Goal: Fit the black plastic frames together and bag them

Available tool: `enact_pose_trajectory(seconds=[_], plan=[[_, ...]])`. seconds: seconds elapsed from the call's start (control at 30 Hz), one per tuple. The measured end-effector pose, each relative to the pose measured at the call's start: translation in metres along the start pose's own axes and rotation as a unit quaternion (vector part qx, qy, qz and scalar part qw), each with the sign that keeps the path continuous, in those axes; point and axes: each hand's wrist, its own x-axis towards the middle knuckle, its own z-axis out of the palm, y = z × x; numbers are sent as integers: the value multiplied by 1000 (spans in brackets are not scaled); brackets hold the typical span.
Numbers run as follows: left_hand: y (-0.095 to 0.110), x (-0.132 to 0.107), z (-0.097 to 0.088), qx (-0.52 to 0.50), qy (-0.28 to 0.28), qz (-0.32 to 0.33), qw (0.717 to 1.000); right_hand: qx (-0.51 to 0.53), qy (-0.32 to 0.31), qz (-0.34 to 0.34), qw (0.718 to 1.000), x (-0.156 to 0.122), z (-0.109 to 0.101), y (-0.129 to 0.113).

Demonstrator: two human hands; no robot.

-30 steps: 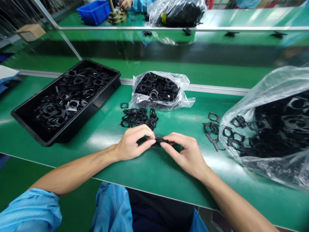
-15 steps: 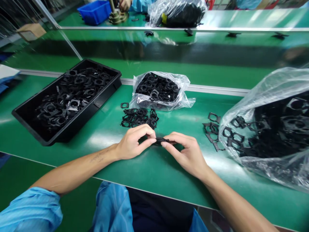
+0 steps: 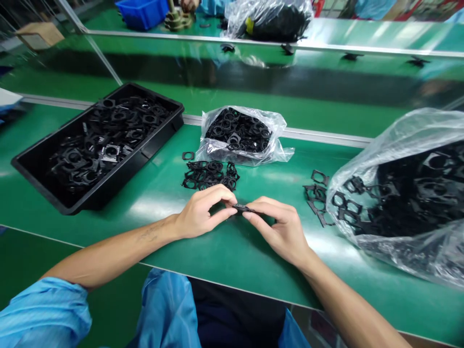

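A thin black plastic part (image 3: 242, 208) is pinched between my two hands, seen nearly edge-on just above the green table. My left hand (image 3: 206, 211) grips its left end between thumb and fingers. On the other end, my right hand (image 3: 277, 222) closes with thumb and forefinger. Fingers hide much of its shape. Just beyond my left hand lies a small pile of black rings (image 3: 210, 174). Behind that, an open clear bag (image 3: 279, 153) is full of similar black rings. Several flat black frames (image 3: 315, 193) lie loose to the right of my right hand.
A black tray (image 3: 145, 157) heaped with black parts stands at the left. On the right sits a large clear bag (image 3: 398, 128) of black frames. Across a raised green ledge are a blue bin (image 3: 143, 14), a bagged black bundle (image 3: 277, 21) and another person's hand (image 3: 190, 5).
The black part is tilted slightly, showing more of its upper face. Both hands keep their hold in nearly the same place. The camera view has shifted a little.
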Motion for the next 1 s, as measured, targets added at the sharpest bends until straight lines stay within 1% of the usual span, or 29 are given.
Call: enact_pose_trajectory(seconds=[0.23,0.47,0.57,0.73,0.83,1.0], plan=[[1,1,1,-2,33,28,999,11,3,0,1000,1,0,-2],[2,1,0,9,25,16,1000,-3,11,-6,1000,1,1,0],[1,2,1,15,25,26,999,-16,8,-7,1000,0,3,0],[1,1,1,13,7,29,999,-18,-1,-4,1000,-1,5,1],[2,2,0,21,0,33,999,-1,1,7,1000,0,4,1],[4,3,2,20,-4,43,999,29,-9,43,999,2,3,-1]])
